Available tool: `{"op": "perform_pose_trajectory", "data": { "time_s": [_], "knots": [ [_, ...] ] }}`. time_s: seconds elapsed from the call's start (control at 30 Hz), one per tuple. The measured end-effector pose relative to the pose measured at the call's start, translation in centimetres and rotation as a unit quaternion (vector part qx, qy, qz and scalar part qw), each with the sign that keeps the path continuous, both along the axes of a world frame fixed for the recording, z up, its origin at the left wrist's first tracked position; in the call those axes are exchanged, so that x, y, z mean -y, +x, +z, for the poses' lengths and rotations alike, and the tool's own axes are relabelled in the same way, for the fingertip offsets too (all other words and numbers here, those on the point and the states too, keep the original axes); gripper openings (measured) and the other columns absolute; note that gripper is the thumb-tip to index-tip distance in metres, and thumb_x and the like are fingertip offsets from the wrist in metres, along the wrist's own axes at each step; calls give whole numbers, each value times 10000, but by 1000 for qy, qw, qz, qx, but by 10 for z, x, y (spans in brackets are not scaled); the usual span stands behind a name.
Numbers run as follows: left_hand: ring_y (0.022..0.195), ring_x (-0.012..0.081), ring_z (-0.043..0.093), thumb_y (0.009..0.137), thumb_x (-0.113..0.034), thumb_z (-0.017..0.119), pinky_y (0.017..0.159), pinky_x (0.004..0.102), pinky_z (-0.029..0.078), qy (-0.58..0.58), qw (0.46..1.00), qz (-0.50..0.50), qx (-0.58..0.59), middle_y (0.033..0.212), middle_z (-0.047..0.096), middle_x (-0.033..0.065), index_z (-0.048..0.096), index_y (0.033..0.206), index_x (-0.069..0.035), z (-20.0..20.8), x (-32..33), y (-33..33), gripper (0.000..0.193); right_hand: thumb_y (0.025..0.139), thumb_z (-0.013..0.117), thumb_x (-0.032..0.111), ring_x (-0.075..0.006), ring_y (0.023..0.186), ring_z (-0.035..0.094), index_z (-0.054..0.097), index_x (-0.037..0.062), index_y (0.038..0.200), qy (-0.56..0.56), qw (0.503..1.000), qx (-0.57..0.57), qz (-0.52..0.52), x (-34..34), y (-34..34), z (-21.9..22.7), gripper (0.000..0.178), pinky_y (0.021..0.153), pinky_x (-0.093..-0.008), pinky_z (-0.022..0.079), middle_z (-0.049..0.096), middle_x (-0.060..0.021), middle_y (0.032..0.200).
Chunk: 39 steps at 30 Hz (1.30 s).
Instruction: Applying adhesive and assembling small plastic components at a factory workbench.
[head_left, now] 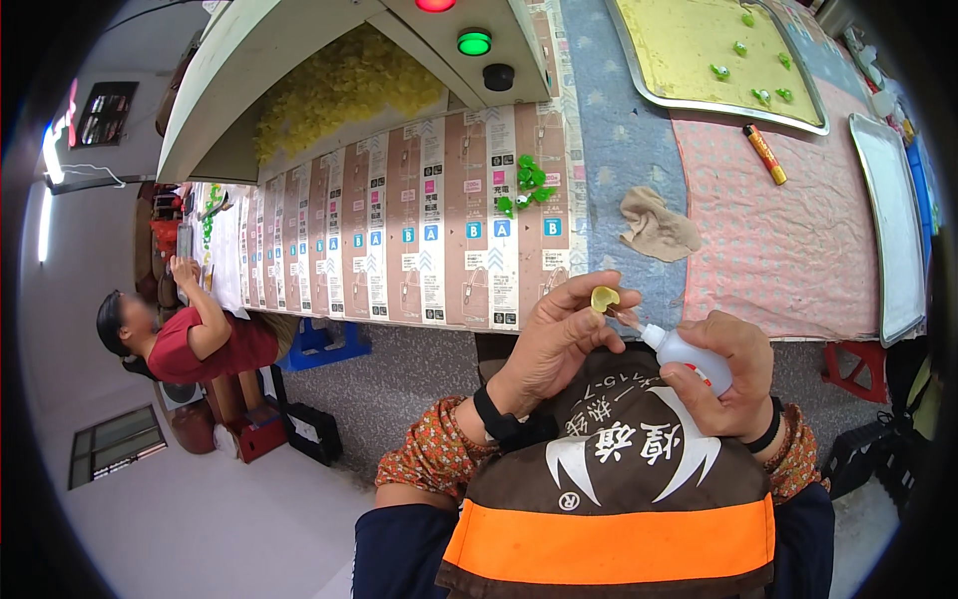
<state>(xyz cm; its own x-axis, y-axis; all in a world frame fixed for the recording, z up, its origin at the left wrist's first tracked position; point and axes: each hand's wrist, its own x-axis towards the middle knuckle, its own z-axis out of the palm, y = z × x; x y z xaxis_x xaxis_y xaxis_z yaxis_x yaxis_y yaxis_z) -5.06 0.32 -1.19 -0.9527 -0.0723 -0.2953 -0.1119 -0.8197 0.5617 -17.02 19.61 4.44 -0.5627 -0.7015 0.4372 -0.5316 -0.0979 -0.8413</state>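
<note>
Several green figures (739, 48) are lying on the yellow tray (674, 65), seemingly finished, while the cupped yellow piece (604, 299), pinched in the left hand (561, 331) at the table's near edge (399, 317), is looking unfinished. The right hand (733, 374) is wrapping round a white squeeze bottle (687, 355), its nozzle (652, 335) pointing at the piece. Pink cloth (788, 250) is spreading beyond the bottle, apparently leaving moving room between the beige rag (656, 225) and the silver tray (895, 235).

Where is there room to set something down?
The pink cloth is bare between the tan rag, the slim tube and the silver tray. Yellow pieces crowd beneath the machine; the left hand and bottle crowd the near edge.
</note>
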Motion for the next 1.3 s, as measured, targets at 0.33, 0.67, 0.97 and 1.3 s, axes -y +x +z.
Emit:
{"op": "perform_pose_trajectory", "data": {
  "time_s": [0.33,0.67,0.97,1.3],
  "knots": [
    [1085,260,640,925,-185,678,785,339,570,17,1000,12,-1,1244,644,146,537,1360,-116,-2,0,0,463,715,809,43,-214,541,593,609,-31,1009,-1,1000,-26,2,2,-1,0,363,464,-315,432,638,-127,759],
    [1081,230,634,933,-175,667,796,329,567,-21,1000,3,9,1248,633,153,538,1347,-82,4,2,-2,443,709,822,57,-231,577,624,618,-34,989,13,999,-33,-10,3,-2,1,358,494,-313,466,652,-148,779],
    [1055,187,640,956,-154,632,786,293,571,-82,995,16,47,1234,621,155,547,1307,-40,17,0,-7,379,700,826,60,-252,588,622,636,-24,988,50,995,-86,-31,4,-4,4,355,503,-329,466,664,-143,800],
    [1033,155,643,974,-176,611,759,276,568,-77,992,32,94,1231,634,129,550,1308,-36,24,-2,-9,368,710,830,114,-234,501,517,603,9,1079,83,977,-191,-37,5,-3,5,446,441,-352,358,539,-71,659]
  ]
}}
